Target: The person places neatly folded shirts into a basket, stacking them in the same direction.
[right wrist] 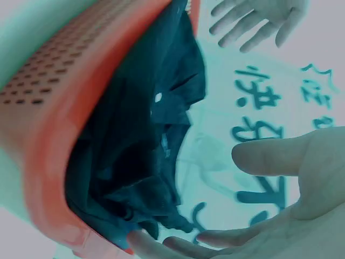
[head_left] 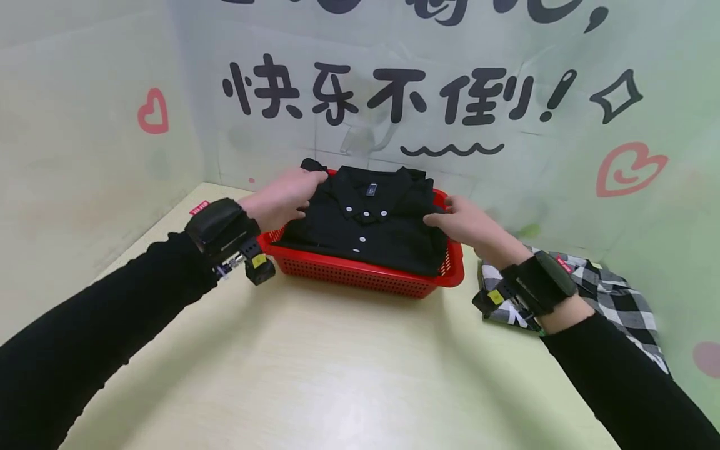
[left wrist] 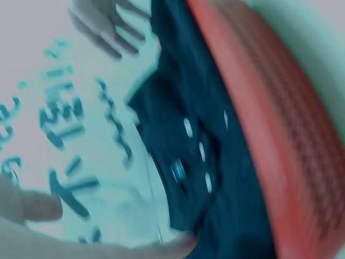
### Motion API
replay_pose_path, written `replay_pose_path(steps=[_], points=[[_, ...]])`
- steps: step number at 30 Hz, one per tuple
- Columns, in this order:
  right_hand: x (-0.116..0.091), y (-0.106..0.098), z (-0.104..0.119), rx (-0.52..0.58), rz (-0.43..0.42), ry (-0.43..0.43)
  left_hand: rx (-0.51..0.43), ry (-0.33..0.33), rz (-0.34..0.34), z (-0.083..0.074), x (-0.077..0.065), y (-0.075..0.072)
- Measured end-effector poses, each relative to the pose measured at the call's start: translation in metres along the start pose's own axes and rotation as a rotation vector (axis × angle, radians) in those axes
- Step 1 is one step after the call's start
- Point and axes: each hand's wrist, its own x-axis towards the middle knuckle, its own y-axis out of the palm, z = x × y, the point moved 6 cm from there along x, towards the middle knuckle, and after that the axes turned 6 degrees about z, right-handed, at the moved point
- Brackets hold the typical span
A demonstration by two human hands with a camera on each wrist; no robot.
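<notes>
Both hands, the left hand (head_left: 284, 199) and right hand (head_left: 467, 226), are laid with relaxed fingers on the folded black shirt (head_left: 365, 225) in the red basket (head_left: 360, 272); settling appears underway, so release is judged next.

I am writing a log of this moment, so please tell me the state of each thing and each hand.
Black buttoned shirt: folded, lying in the basket, collar up.
Red perforated plastic basket: upright on the table, holding the shirt.
Black-and-white checked garment: crumpled on the table, beside the basket.
Left hand: fingers resting on the shirt.
Right hand: fingers straight, touching the shirt's edge.
</notes>
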Motion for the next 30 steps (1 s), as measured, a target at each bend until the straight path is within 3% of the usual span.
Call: replay_pose_path(steps=[4,8,13,19,23,26,30], points=[[-0.025,0.002,-0.007,-0.012,-0.013,-0.049,-0.08,0.105,-0.003,0.003,-0.023,0.021],[-0.05,0.003,-0.02,-0.023,-0.016,-0.095,-0.108,0.164,-0.004,0.01,-0.042,0.04],[-0.073,0.007,-0.044,-0.093,-0.03,-0.089,-0.167,0.24,-0.021,0.017,-0.062,0.058],[-0.087,0.004,-0.067,-0.353,-0.153,-0.142,-0.246,0.299,-0.003,0.028,-0.086,0.086],[-0.087,-0.006,-0.081,-0.475,-0.252,-0.13,-0.221,0.288,0.057,0.041,-0.089,0.118],[-0.084,-0.008,-0.094,-0.508,-0.273,-0.107,-0.176,0.258,0.114,0.053,-0.083,0.145],[-0.076,0.0,-0.111,-0.596,-0.27,-0.061,-0.145,0.223,0.137,0.064,-0.073,0.181]])
